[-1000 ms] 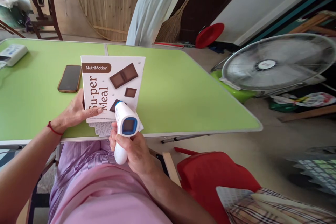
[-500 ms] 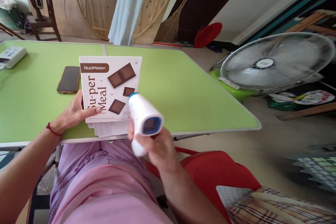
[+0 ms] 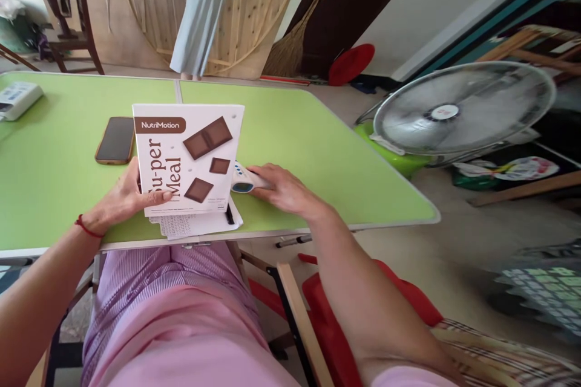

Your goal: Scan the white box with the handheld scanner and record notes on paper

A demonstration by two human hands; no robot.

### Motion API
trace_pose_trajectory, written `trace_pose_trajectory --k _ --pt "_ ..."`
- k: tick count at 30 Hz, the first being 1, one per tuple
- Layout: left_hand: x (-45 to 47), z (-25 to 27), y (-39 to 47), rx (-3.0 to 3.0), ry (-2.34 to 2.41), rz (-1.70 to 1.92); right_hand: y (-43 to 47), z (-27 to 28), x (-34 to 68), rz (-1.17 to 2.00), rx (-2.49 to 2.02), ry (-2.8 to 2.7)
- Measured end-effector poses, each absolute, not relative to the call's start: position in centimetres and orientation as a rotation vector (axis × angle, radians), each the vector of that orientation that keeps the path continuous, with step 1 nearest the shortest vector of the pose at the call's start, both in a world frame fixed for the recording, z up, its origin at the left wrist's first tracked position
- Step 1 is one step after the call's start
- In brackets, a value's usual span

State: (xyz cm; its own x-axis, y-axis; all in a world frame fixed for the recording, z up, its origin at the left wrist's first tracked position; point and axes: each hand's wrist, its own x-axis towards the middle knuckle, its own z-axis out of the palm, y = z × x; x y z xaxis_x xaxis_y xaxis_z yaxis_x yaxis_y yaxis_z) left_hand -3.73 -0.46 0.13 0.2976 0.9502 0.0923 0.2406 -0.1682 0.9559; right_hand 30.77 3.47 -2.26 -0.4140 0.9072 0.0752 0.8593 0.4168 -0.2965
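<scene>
A white box (image 3: 200, 160) with "NutriMotion Su-per Meal" and brown chocolate squares printed on its face is tilted up toward me over the table. My left hand (image 3: 131, 190) grips its lower left edge, thumb across the front. To the right of the box, my right hand (image 3: 284, 189) is closed on the handle of a white infrared thermometer (image 3: 245, 180), which lies on its side low at the tabletop. Part of the thermometer is hidden behind the box. Beneath the box are printed paper sheets (image 3: 181, 227) and a black pen (image 3: 229, 214).
The green folding table (image 3: 345, 163) has a smartphone (image 3: 115, 140) to the left of the box and a white device (image 3: 19, 100) at the far left. A large fan (image 3: 463, 109) stands beyond the table's right edge. A red seat (image 3: 327, 320) is below right.
My right hand has carried the thermometer from in front of the box over to its right side, down to the table. My left hand and the box are nearly still.
</scene>
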Motion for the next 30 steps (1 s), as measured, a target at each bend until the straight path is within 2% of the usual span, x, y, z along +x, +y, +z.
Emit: trace_pose_trajectory --k 5,8,10,16,21,26,30 --pt "-3.7 0.4 -0.5 1.633 1.082 0.941 1.7 -0.9 29.6 0.120 -1.473 -2.351" --pt "-3.8 0.4 -0.5 1.636 1.111 0.927 -0.5 0.0 27.2 0.202 -1.391 -2.227" --pt "-3.8 0.5 -0.6 1.646 1.110 0.943 -1.8 0.3 25.4 0.271 -1.465 -2.276" --pt "-3.3 0.9 -0.5 1.688 1.176 1.097 -2.7 -0.7 21.8 0.113 -1.791 -2.275" --pt "-3.6 0.2 0.3 1.825 1.327 1.140 -2.2 -2.1 21.8 0.120 -1.725 -2.193" --pt "-3.8 -0.6 1.0 2.033 1.367 1.046 -3.2 -1.8 23.9 0.294 -1.507 -2.080" --pt "-4.0 -0.4 -0.4 2.249 1.595 0.932 -5.0 -1.3 26.0 0.505 -1.251 -1.875"
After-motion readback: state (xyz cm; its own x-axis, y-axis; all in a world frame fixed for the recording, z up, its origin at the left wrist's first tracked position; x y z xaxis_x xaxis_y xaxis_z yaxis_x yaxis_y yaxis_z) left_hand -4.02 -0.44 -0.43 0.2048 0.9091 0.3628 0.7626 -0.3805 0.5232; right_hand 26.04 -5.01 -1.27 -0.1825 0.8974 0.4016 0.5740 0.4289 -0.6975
